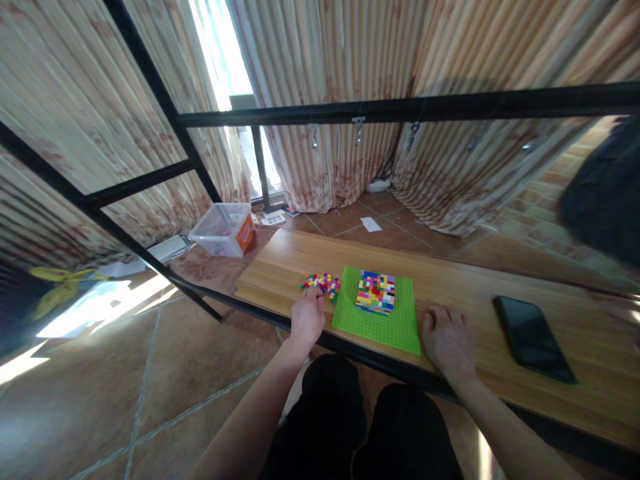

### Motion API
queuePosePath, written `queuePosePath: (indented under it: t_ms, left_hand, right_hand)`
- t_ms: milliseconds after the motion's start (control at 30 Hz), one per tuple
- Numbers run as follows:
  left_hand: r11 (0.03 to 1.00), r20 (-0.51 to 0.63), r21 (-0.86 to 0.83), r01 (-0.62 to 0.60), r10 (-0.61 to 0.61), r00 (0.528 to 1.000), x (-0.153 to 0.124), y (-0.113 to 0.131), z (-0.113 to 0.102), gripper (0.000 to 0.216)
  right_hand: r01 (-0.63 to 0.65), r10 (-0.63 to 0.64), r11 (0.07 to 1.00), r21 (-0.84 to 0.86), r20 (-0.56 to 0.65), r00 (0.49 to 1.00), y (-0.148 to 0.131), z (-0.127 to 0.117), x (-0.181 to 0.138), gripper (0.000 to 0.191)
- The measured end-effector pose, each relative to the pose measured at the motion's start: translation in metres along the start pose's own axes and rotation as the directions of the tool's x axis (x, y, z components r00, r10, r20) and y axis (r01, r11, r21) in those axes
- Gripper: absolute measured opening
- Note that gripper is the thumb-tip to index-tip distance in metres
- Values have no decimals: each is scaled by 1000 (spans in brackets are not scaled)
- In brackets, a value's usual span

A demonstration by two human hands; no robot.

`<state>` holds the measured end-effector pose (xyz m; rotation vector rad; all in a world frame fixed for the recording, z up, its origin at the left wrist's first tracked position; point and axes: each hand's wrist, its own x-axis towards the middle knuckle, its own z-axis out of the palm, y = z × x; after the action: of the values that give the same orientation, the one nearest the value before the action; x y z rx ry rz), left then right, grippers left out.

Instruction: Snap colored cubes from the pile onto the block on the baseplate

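Multicoloured toy bricks lie in a loose pile (325, 283) on the wooden bench. My left hand (307, 319) reaches into the near side of this pile, its fingertips pinched together; whatever is between them is hidden. Just right of the pile, a green baseplate (405, 330) lies flat, bearing a low, squarish block of many coloured bricks (376, 292) near its far edge. Beside the baseplate's right edge, my right hand (449, 339) rests palm down on the wood, fingers slightly bent and apart, holding nothing.
A black phone (534, 339) lies on the wooden bench (480, 287), right of my right hand. On the floor beyond its left end stands a clear plastic box (223, 230) with an orange label. A black metal rail (300, 117) crosses ahead, before striped curtains (325, 60).
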<state>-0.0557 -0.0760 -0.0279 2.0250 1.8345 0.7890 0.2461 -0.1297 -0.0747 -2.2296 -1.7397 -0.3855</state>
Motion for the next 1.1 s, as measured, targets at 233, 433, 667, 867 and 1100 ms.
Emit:
queuePosePath:
  t_ms: [233,433,667,867,1100]
  left_hand:
    - [964,37,-146,-224,231,972,19,50,5,19]
    - [951,138,-104,-292,304,942,31,74,14,24]
    - [944,250,73,-322,296,922,43,81,18,34]
    - [923,296,149,-355,301,907,44,91,15,39]
    - [927,277,134,-349,303,912,45,93,18,44]
  right_hand:
    - [-34,34,999,-13,8,999,-4,-3,0,28]
    - [-21,21,1000,2,-1,1000,-5,-6,1,27]
    - [-27,27,1000,16,-10,1000,-7,-8,1,25]
    - [-47,47,999,22,-6,999,-10,-9,1,24]
    - [-51,52,998,37,-8,999,-10,-7,1,25]
